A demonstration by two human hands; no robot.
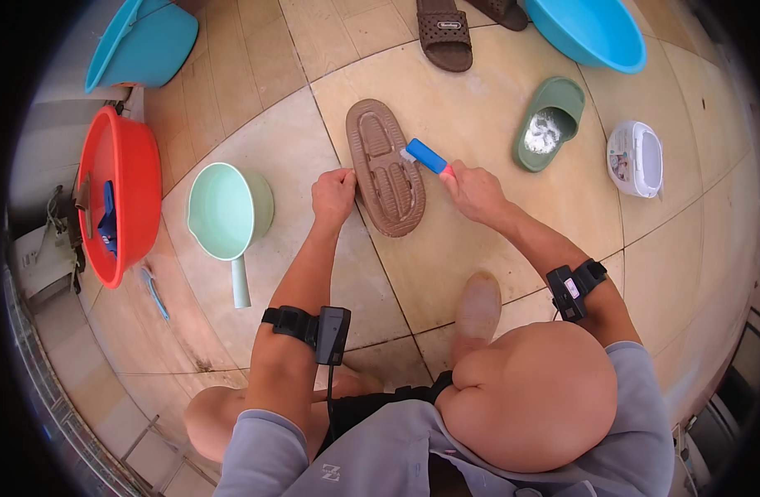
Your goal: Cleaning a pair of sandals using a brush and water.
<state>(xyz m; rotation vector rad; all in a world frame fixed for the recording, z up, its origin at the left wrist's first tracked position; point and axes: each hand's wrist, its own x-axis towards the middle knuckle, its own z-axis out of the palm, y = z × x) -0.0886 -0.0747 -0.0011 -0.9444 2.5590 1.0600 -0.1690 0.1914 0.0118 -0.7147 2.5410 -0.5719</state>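
Note:
My left hand (334,197) is closed on the left edge of a brown slipper (388,186), whose grooved sole faces up. In my right hand (477,195) is a scrub brush (427,156) with a blue head and a pink handle. Its pale bristles meet the right side of the sole, near the middle. Part of the handle is hidden inside my fist. The strap side of the slipper is turned away from view.
Left stand a pale green water dipper (220,207), a red basin (139,199) on edge, a teal bucket (152,50) and a small blue brush (156,296). Right are a green slipper (562,91) holding white powder, a white tub (636,159) and a blue basin (595,33). Brown slippers (446,41) lie beyond.

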